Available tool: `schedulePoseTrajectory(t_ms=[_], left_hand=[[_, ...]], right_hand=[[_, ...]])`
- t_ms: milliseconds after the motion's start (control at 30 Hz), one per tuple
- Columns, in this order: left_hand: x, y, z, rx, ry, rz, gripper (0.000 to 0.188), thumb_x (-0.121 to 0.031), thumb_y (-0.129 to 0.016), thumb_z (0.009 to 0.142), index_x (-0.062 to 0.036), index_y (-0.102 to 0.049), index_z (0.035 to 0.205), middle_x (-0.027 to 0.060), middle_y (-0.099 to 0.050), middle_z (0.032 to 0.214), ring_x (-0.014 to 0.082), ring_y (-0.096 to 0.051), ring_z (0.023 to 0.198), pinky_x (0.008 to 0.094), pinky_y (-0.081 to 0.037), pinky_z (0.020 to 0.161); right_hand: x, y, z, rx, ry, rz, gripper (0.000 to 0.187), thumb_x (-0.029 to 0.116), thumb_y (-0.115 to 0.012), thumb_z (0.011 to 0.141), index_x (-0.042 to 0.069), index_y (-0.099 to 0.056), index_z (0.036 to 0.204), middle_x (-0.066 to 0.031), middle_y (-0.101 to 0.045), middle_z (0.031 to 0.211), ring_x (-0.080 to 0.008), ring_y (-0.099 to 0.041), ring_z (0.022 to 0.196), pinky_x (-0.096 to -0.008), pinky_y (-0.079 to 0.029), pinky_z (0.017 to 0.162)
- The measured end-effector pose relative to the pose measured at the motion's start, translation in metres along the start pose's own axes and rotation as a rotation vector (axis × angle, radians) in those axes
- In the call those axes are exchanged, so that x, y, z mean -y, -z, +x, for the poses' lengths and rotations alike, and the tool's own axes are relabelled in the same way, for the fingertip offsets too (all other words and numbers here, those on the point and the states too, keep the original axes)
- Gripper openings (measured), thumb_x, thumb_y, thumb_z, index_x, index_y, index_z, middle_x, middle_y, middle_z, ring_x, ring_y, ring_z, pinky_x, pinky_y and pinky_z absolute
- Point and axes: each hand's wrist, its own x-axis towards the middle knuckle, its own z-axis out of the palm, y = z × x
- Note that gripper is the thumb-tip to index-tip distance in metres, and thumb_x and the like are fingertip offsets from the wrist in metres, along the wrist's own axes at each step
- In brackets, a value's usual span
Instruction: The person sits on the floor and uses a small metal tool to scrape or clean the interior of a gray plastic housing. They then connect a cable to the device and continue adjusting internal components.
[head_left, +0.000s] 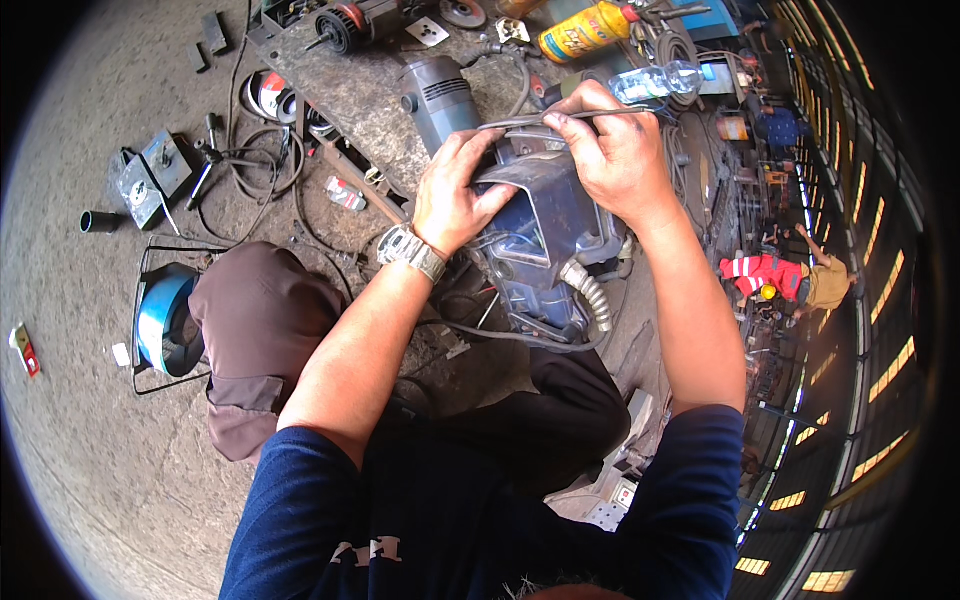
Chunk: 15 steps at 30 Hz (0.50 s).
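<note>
Okay, machine (525,235) sits in front of the person, mid-view, dark blue, open recess facing up, a thin wire visible inside. Both hands are at its far end.

Right hand (622,155): thumb and fingers clamped on the cord (522,122), a dark line crossing above the machine's far edge. Left hand (452,200): on the machine's left edge, thumb apart from the fingers and at the recess, fingers close together, tips near the cord's left end. Can't tell whether they grip the edge or just rest there. Watch (410,250) on the left wrist.

Ribbed hose (588,290) bends along the machine's near right side. Grey motor (440,100) lies just beyond the left hand, on a worn metal plate (365,95). Further out on that side: red-and-black motor part (345,27). Yellow bottle (585,33) and clear bottle (650,82) lie beyond the right hand, both on their sides.

Left floor: tangled cable (275,165), metal box (160,178), short black tube (100,222), blue ring (165,315) in a wire frame. Brown cloth (265,305) bulges beside the left forearm; can't tell what's under it. Far right, well apart: co-worker (828,282), tan top.
</note>
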Motion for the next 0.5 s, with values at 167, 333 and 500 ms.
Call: schedulePoseTrajectory(t_ms=[167, 333, 500], left_hand=[[0.0004, -0.0005, 0.0000, 0.003, 0.002, 0.000, 0.068, -0.016, -0.085, 0.077, -0.0063, -0.063, 0.140, 0.0175, -0.066, 0.129, 0.0371, -0.069, 0.115, 0.0431, -0.057, 0.099], [-0.0005, 0.0000, -0.0002, 0.000, 0.003, -0.003, 0.068, -0.015, -0.086, 0.077, -0.0073, -0.063, 0.140, 0.0172, -0.066, 0.129, 0.0366, -0.069, 0.116, 0.0429, -0.057, 0.099], [-0.0011, -0.0010, 0.0000, -0.007, 0.010, -0.036, 0.068, -0.014, -0.086, 0.076, -0.0079, -0.063, 0.140, 0.0170, -0.066, 0.129, 0.0368, -0.068, 0.116, 0.0430, -0.057, 0.100]], right_hand=[[-0.0043, -0.0012, -0.0040, -0.005, -0.053, -0.006, 0.010, 0.008, -0.072, 0.098, -0.001, -0.072, 0.099, -0.0127, -0.074, 0.086, -0.0262, -0.075, 0.076, -0.0351, -0.055, 0.069], [-0.0046, 0.0024, -0.0004, 0.024, -0.031, -0.015, 0.010, 0.011, -0.073, 0.097, 0.001, -0.072, 0.095, -0.0130, -0.074, 0.083, -0.0290, -0.074, 0.074, -0.0378, -0.055, 0.067], [-0.0065, -0.0025, -0.0023, -0.030, 0.010, 0.014, 0.007, 0.011, -0.074, 0.094, 0.006, -0.069, 0.093, -0.0148, -0.072, 0.080, -0.0354, -0.073, 0.073, -0.0424, -0.056, 0.064]])
